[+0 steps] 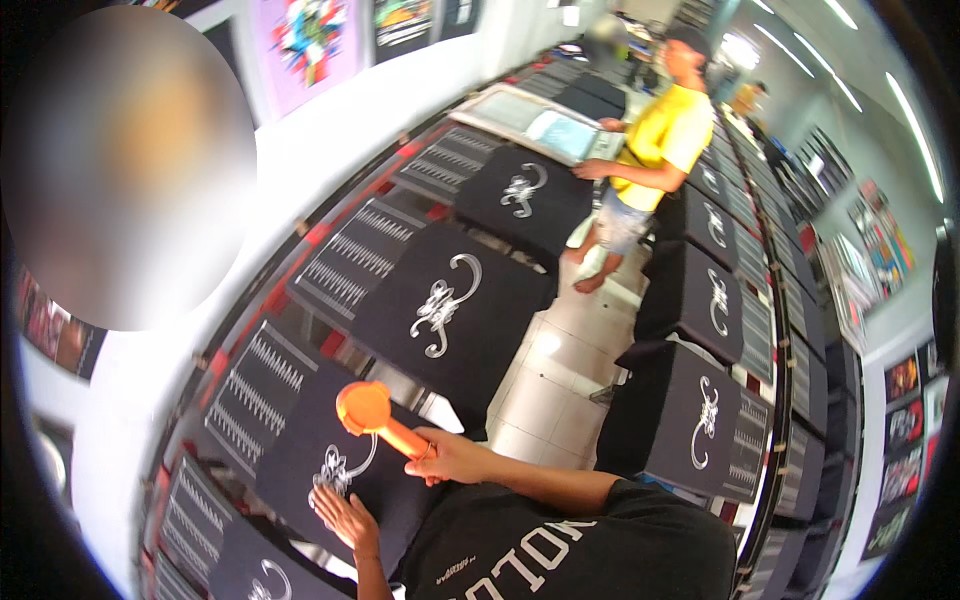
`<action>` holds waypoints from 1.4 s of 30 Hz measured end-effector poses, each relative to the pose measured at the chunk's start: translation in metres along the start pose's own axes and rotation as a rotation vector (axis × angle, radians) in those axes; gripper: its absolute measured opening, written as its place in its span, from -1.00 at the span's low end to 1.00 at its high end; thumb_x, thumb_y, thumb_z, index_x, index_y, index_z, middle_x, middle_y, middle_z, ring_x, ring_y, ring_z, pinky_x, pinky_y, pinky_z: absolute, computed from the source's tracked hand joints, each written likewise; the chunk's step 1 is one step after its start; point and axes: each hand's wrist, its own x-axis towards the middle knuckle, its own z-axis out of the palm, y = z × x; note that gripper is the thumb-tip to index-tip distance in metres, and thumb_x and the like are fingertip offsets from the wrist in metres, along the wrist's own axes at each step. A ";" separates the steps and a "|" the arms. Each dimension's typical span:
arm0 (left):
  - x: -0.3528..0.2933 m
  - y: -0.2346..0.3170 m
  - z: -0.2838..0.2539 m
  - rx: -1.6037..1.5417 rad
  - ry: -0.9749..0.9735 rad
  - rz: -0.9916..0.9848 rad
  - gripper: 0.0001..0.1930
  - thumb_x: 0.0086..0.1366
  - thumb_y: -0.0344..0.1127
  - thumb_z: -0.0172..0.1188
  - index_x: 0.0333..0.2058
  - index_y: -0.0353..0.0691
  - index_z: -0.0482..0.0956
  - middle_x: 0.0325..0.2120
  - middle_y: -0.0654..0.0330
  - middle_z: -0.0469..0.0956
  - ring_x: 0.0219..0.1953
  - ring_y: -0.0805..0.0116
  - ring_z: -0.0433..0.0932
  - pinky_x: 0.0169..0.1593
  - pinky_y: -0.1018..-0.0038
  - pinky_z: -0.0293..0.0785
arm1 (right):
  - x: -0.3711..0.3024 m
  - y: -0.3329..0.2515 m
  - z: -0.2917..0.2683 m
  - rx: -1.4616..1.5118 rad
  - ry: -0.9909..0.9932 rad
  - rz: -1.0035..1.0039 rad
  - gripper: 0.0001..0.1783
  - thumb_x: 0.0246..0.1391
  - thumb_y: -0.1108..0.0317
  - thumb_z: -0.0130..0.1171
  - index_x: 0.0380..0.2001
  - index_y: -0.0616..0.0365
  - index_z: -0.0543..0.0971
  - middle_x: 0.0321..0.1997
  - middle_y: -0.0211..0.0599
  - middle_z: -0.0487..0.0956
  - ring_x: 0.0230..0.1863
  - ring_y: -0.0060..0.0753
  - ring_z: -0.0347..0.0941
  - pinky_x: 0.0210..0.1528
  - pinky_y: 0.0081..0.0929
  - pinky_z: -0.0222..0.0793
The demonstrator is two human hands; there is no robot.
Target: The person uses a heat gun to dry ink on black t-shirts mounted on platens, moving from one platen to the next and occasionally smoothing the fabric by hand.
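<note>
My right hand (452, 458) is closed around the handle of an orange hair dryer (364, 408), its round head over the far part of a black shirt (300, 440). This shirt lies flat on a platen, and a white scroll-shaped print (338, 462) runs across it. Fingers stretched and spread, my left hand (345, 517) rests at the near end of that print. Part of the design is hidden beneath the hand and dryer. One place farther along lies another black shirt (400, 310) with the same curling white print.
Dark platens with white markings (345, 250) line the left table; more printed black shirts (690, 400) lie on the right-hand row. A tiled aisle (545, 390) runs between. Farther up, a person in a yellow shirt (665, 130) holds a framed screen (530, 120) over the left table.
</note>
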 end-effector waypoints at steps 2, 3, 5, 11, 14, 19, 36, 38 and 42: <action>-0.008 0.007 0.011 0.019 -0.004 0.014 -0.35 0.41 -0.08 -0.23 0.31 -0.46 0.00 0.36 -0.16 -0.06 0.41 -0.09 -0.12 0.42 0.09 -0.28 | -0.029 -0.027 -0.004 -0.097 0.117 0.026 -0.54 0.09 0.16 0.27 -0.08 0.21 0.38 -0.50 -0.45 0.44 -0.55 -0.63 0.40 -0.51 -0.61 0.34; -0.007 0.006 0.020 0.025 0.007 0.037 -0.35 0.41 -0.09 -0.24 0.31 -0.46 0.00 0.36 -0.16 -0.06 0.41 -0.08 -0.12 0.42 0.09 -0.28 | -0.034 -0.030 -0.010 -0.087 0.153 0.023 -0.53 0.09 0.16 0.27 -0.07 0.21 0.38 -0.49 -0.45 0.44 -0.55 -0.63 0.40 -0.50 -0.62 0.34; -0.001 0.011 0.030 0.033 0.026 0.061 -0.36 0.42 -0.10 -0.22 0.32 -0.42 -0.01 0.36 -0.16 -0.06 0.41 -0.08 -0.13 0.41 0.09 -0.27 | -0.039 -0.033 -0.024 -0.033 0.201 0.005 -0.53 0.09 0.16 0.28 -0.06 0.20 0.38 -0.48 -0.45 0.45 -0.54 -0.62 0.41 -0.50 -0.62 0.35; 0.061 0.041 -0.039 -1.181 0.106 -0.042 -0.47 0.41 -0.28 -0.16 0.29 -0.38 0.11 0.28 -0.08 0.15 0.32 -0.02 0.16 0.30 0.13 0.15 | -0.043 -0.042 -0.084 0.061 0.311 -0.048 -0.55 0.09 0.19 0.28 -0.08 0.22 0.40 -0.46 -0.43 0.48 -0.52 -0.62 0.43 -0.48 -0.62 0.39; 0.065 0.089 -0.229 -1.604 0.256 0.045 -0.72 0.30 -0.23 0.05 -0.12 -0.29 0.48 -0.17 0.16 0.48 -0.19 0.31 0.48 -0.14 0.42 0.40 | -0.037 -0.042 -0.127 0.031 0.363 -0.031 -0.58 0.09 0.21 0.27 -0.10 0.22 0.40 -0.46 -0.41 0.48 -0.51 -0.60 0.44 -0.46 -0.60 0.43; 0.034 0.169 -0.347 -2.181 -0.081 1.157 -0.63 0.24 -0.28 0.19 -0.06 -0.40 0.40 -0.11 0.06 0.42 -0.13 0.28 0.41 -0.08 0.39 0.33 | -0.036 -0.088 -0.197 0.076 0.288 0.023 -0.60 0.11 0.23 0.25 -0.10 0.25 0.41 -0.45 -0.35 0.50 -0.52 -0.56 0.46 -0.42 -0.56 0.47; -0.006 0.364 -0.351 -1.707 0.744 0.943 -0.72 0.20 -0.38 0.18 -0.16 -0.39 0.40 -0.20 0.03 0.42 -0.21 0.30 0.41 -0.13 0.41 0.36 | 0.036 -0.140 -0.303 -0.144 -0.386 0.381 -0.72 0.20 0.18 0.13 -0.24 0.18 0.41 -0.55 -0.40 0.48 -0.58 -0.57 0.42 -0.54 -0.63 0.29; -0.019 0.366 -0.352 -1.662 0.829 0.918 -0.73 0.20 -0.39 0.18 -0.17 -0.39 0.40 -0.21 0.03 0.42 -0.22 0.31 0.41 -0.14 0.42 0.37 | 0.041 -0.140 -0.295 -0.153 -0.428 0.397 -0.72 0.20 0.19 0.14 -0.24 0.19 0.40 -0.57 -0.39 0.47 -0.60 -0.57 0.42 -0.54 -0.63 0.30; -0.048 0.357 -0.352 -1.559 1.047 0.835 -0.75 0.19 -0.41 0.18 -0.19 -0.38 0.40 -0.23 0.02 0.41 -0.24 0.31 0.41 -0.15 0.42 0.37 | 0.047 -0.139 -0.276 -0.200 -0.412 0.400 -0.72 0.20 0.19 0.13 -0.25 0.19 0.40 -0.60 -0.39 0.46 -0.61 -0.56 0.43 -0.55 -0.62 0.31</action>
